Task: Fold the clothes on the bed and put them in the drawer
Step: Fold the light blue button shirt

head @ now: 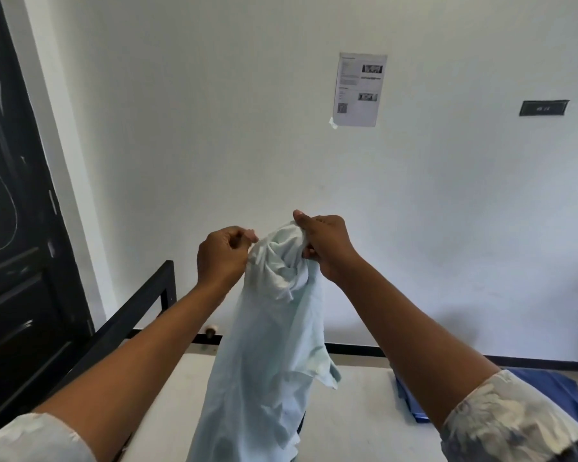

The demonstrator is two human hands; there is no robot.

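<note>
A pale mint-green shirt (267, 355) hangs bunched and twisted in the air above the bed (357, 411). My left hand (222, 256) pinches its top edge on the left side. Close beside it, my right hand (327, 245) grips the gathered top of the same shirt. The shirt's lower part drops out of the frame at the bottom. A blue garment (548, 395) lies on the bed at the right, partly hidden by my right forearm. No drawer is in view.
The bed's black metal frame (137, 305) runs along the left side. A black door (17, 228) stands at the far left. A white wall with a taped paper sheet (359, 90) and a dark plate (544, 108) faces me.
</note>
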